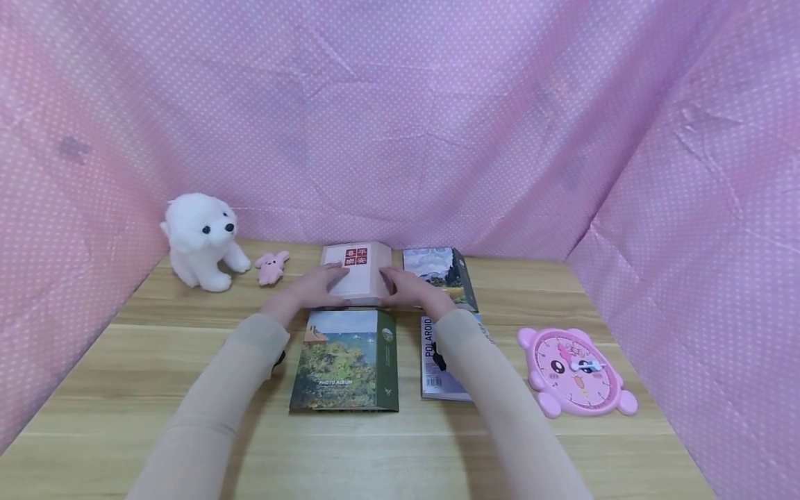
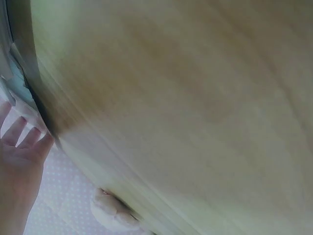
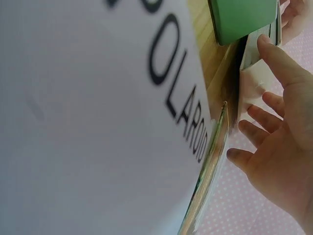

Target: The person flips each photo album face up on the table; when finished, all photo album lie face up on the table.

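Observation:
A thick white album (image 1: 359,283) with red square characters lies at the back middle of the table. My left hand (image 1: 312,286) is at its left side, with fingers fairly straight in the left wrist view. My right hand (image 1: 409,286) is at the opposite side; the right wrist view shows its thumb at the near edge and the other fingers spread along the pale spine (image 3: 254,85). Whether every fingertip touches is hard to tell. Just in front lies a green photo album (image 1: 344,361) with a painted seaside cover.
Right of the white album lies a landscape-covered album (image 1: 437,271), with a Polaroid album (image 1: 437,385) before it, partly under my right forearm. A pink clock (image 1: 578,371) is farther right. A white plush dog (image 1: 203,239) and small pink plush toy (image 1: 271,269) stand left. Pink dotted cloth (image 1: 400,139) surrounds the table.

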Demonstrator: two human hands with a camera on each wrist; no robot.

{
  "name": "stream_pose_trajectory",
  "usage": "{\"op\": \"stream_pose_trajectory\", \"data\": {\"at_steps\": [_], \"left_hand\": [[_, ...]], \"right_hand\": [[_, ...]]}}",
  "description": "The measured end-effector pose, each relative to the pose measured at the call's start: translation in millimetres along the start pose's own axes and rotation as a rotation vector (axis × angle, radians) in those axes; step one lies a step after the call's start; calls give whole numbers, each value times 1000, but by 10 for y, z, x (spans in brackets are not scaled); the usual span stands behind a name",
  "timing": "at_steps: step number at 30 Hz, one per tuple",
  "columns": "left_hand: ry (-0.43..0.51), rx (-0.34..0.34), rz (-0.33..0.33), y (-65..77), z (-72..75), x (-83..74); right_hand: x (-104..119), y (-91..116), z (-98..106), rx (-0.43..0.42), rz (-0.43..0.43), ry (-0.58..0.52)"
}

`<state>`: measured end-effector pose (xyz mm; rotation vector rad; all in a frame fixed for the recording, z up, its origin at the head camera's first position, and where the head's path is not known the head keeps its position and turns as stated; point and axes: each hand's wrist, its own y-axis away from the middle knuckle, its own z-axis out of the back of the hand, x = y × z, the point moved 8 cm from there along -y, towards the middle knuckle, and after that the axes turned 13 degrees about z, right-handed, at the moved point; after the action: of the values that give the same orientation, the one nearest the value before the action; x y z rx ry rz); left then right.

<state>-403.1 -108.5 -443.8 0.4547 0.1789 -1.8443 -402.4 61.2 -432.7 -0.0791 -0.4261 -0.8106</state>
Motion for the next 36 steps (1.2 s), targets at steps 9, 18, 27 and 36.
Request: {"op": "stream_pose_trajectory", "data": {"at_steps": [9,18,27,36], "left_hand": [[57,-7,14,35,54,3],[124,-3,23,-8,39,41],[226,4,19,17,76,-19],[432,50,88,62,132,-39]], "right_hand": [[-13,0,18,-17,3,-81],[50,-5,76,-90,26,-104],[51,58,195,-147,6,-150],[140,81,371,-253,34,-169]]}}
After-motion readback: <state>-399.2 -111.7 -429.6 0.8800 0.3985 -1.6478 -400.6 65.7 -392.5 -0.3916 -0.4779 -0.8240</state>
